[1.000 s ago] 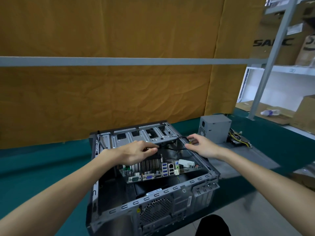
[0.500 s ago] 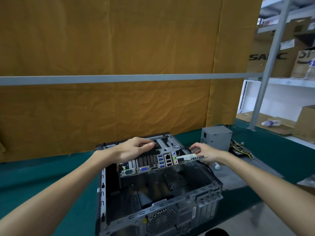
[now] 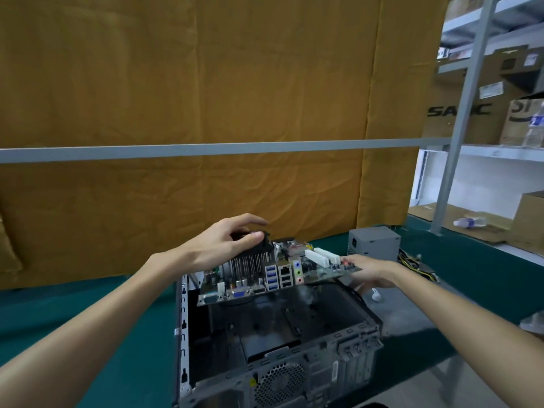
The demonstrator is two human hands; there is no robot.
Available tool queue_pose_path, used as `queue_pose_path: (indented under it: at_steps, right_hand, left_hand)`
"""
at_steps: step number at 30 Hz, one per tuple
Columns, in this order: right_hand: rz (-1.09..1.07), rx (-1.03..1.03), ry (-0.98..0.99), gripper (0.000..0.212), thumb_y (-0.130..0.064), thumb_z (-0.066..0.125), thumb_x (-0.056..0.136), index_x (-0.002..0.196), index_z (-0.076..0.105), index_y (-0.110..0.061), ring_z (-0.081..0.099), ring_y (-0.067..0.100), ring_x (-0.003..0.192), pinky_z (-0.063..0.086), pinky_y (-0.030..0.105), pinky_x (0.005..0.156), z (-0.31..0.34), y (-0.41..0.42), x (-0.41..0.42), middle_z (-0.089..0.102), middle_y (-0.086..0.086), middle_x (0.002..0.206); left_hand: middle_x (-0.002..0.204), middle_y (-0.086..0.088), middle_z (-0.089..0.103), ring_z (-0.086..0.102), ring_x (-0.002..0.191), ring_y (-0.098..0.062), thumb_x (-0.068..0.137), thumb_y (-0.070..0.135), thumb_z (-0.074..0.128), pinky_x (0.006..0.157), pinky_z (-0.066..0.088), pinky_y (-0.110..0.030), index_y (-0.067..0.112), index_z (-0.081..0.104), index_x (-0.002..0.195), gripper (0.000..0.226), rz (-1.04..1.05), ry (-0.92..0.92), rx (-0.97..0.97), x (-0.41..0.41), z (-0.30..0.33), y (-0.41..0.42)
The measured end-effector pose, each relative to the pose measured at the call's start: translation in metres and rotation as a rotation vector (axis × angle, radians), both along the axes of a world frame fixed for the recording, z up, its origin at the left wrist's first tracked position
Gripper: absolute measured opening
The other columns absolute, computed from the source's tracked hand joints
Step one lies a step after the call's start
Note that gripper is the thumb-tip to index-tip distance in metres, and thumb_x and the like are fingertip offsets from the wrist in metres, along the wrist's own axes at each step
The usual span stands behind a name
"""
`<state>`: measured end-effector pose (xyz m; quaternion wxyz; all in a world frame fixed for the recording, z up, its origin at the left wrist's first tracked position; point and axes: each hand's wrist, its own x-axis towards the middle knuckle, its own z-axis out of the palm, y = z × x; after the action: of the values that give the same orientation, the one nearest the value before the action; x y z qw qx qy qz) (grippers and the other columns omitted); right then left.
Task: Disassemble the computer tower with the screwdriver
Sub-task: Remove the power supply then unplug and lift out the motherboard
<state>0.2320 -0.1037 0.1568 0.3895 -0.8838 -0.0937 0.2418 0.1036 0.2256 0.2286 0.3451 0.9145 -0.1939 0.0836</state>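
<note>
Motherboard [image 3: 265, 275] is out of the case [image 3: 279, 348] now. A second ago it was still sitting down inside with a cable over it; half a second back it was just tipping up, and now it hangs clear above the open shell, ports facing me. My left hand [image 3: 223, 245] is curled over the top of the heatsink [image 3: 250, 260], gripping it like a handle. My right hand [image 3: 368, 270] has the board's far edge; fingers look wrapped under it, though that side is a bit blurry, so I can't swear how tight. The case floor underneath looks bare, just the metal tray.

So the big piece is free, and I reckon the teardown is close to done. Next I need somewhere to set it down. The PSU [image 3: 374, 244] already sits on the green counter [image 3: 88, 319] to the right, its wires [image 3: 412, 260] trailing beside it, with a small white bit [image 3: 376, 294] near my wrist. No screwdriver anywhere in view.
</note>
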Motion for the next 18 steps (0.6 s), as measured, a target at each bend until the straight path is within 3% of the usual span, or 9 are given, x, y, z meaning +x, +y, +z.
queue_pose_path:
  at_steps: [3, 5, 8, 10, 12, 14, 18]
  right_hand:
    - [-0.118, 0.070, 0.027, 0.040, -0.031, 0.036, 0.110, 0.142, 0.052, -0.012, 0.048, 0.015, 0.058, 0.042, 0.029, 0.051, -0.001, 0.000, 0.007, 0.060, 0.006, 0.110]
    - [-0.147, 0.079, 0.020, 0.048, -0.040, 0.033, 0.110, 0.145, 0.048, -0.010, 0.062, 0.019, 0.069, 0.051, 0.029, 0.059, 0.001, 0.001, 0.010, 0.062, 0.011, 0.124]
    - [-0.181, 0.003, -0.188, 0.051, -0.043, 0.034, 0.110, 0.139, 0.053, -0.005, 0.067, 0.031, 0.101, 0.051, 0.036, 0.080, 0.006, 0.011, 0.019, 0.066, 0.014, 0.116]
    - [-0.141, -0.073, -0.435, 0.041, -0.042, 0.044, 0.107, 0.126, 0.061, -0.010, 0.067, 0.025, 0.090, 0.049, 0.039, 0.080, 0.011, 0.024, 0.019, 0.069, 0.009, 0.104]
    - [-0.025, -0.065, -0.564, 0.029, -0.045, 0.051, 0.103, 0.114, 0.065, -0.022, 0.064, 0.012, 0.091, 0.048, 0.032, 0.078, 0.017, 0.042, 0.011, 0.069, -0.003, 0.106]
    - [0.106, -0.034, -0.563, 0.033, -0.051, 0.053, 0.100, 0.110, 0.069, -0.025, 0.064, 0.009, 0.094, 0.045, 0.028, 0.076, 0.025, 0.063, 0.005, 0.070, -0.006, 0.106]
    - [0.270, -0.069, -0.344, 0.064, -0.076, 0.052, 0.082, 0.106, 0.070, -0.019, 0.057, 0.014, 0.073, 0.040, 0.033, 0.067, 0.030, 0.103, -0.010, 0.062, -0.001, 0.082]
  left_hand:
    - [0.118, 0.019, 0.065, 0.062, 0.107, 0.002, 0.091, 0.066, 0.052, 0.092, 0.051, -0.028, 0.052, 0.050, 0.127, 0.038, 0.027, -0.051, 0.020, 0.007, -0.011, -0.004]
    - [0.116, 0.015, 0.063, 0.056, 0.112, -0.006, 0.093, 0.065, 0.053, 0.095, 0.050, -0.034, 0.050, 0.046, 0.127, 0.038, 0.061, -0.066, 0.071, 0.016, -0.024, -0.008]
    - [0.113, 0.019, 0.056, 0.046, 0.116, -0.012, 0.093, 0.066, 0.053, 0.092, 0.044, -0.034, 0.044, 0.040, 0.128, 0.043, 0.124, -0.097, 0.127, 0.030, -0.048, -0.017]
    - [0.117, 0.014, 0.055, 0.045, 0.115, -0.012, 0.092, 0.066, 0.054, 0.090, 0.042, -0.031, 0.039, 0.038, 0.126, 0.046, 0.150, -0.101, 0.099, 0.040, -0.063, -0.022]
    - [0.119, 0.011, 0.053, 0.045, 0.115, -0.013, 0.090, 0.068, 0.055, 0.092, 0.044, -0.032, 0.036, 0.036, 0.123, 0.050, 0.173, -0.103, 0.065, 0.051, -0.075, -0.027]
    - [0.117, 0.011, 0.054, 0.047, 0.114, -0.013, 0.085, 0.073, 0.054, 0.093, 0.046, -0.034, 0.036, 0.033, 0.119, 0.055, 0.205, -0.124, 0.061, 0.061, -0.083, -0.031]
    - [0.125, 0.004, 0.061, 0.056, 0.113, -0.018, 0.077, 0.073, 0.059, 0.091, 0.047, -0.036, 0.035, 0.031, 0.122, 0.064, 0.276, -0.157, 0.030, 0.075, -0.090, -0.031]
